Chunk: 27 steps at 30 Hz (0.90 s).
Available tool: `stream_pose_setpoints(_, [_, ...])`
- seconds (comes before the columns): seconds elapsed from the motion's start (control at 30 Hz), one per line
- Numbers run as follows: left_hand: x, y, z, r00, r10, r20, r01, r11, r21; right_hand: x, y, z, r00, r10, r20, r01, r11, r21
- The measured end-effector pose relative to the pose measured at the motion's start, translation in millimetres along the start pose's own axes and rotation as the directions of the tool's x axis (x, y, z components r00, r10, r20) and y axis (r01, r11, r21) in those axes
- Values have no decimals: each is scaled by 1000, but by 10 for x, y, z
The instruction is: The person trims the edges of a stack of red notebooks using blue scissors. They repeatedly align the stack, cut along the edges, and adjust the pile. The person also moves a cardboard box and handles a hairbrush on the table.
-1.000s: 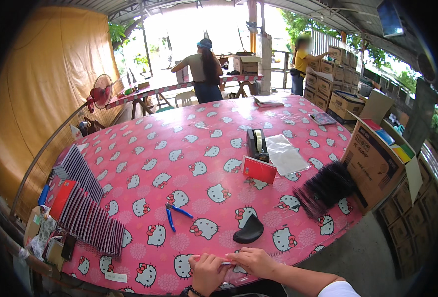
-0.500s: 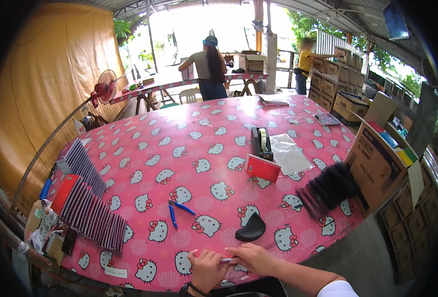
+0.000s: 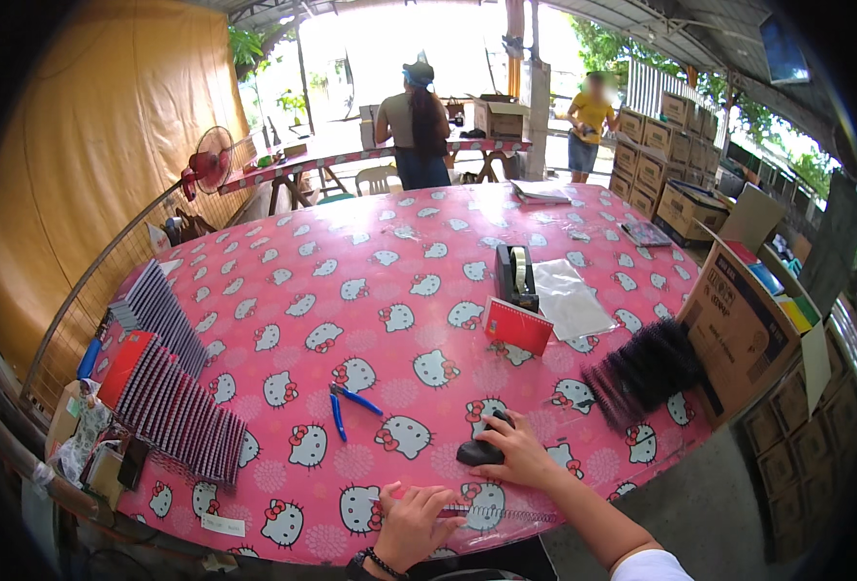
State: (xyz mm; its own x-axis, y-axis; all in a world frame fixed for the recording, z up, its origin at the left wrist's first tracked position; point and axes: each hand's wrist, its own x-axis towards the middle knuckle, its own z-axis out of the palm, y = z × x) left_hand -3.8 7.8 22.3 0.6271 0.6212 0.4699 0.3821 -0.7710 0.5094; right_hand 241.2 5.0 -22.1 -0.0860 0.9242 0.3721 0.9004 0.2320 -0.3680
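While your left hand [image 3: 413, 523] curls its fingers over a thin item [image 3: 458, 508] at the near edge of the pink table [image 3: 365, 324], a wire coil [image 3: 520, 516] runs out from it to the right, lying along the tabletop. Your right hand [image 3: 521, 455] is spread over a black curved piece [image 3: 473, 452] just beyond, touching it; you cannot tell from here whether it is gripped. Ahead and to the left lie blue-handled pliers [image 3: 338, 416], their handles apart. Farther out, 1 red notebook [image 3: 517, 327] leans near a black tape dispenser [image 3: 504, 276], with clear plastic sheets [image 3: 573, 302] beside it. On your right, a heap of black coils [image 3: 646, 373] sits near an open cardboard box [image 3: 733, 315]; on your left stand 2 rows of spiral notebooks [image 3: 177, 412]. Beyond the table, 2 people [image 3: 414, 126] stand, 1 in a yellow shirt near stacked boxes [image 3: 656, 150].
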Motion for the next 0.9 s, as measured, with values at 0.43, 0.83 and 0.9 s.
stream_pose_setpoints(0.43, [-129, -289, -107, 997, 22, 77, -32, 991, 133, -205, -424, -208, 906, -161, 391, -295, 422, 857])
stream_pose_setpoints(0.83, [-270, -266, 8, 988, -106, -111, 117, 989, 88, -12, -560, -225, 880, -110, 463, -350, 510, 786])
stream_pose_setpoints(0.9, [-253, -221, 52, 937, -116, -329, 155, 983, 96, -38, -535, -200, 878, -21, 479, -397, 527, 751])
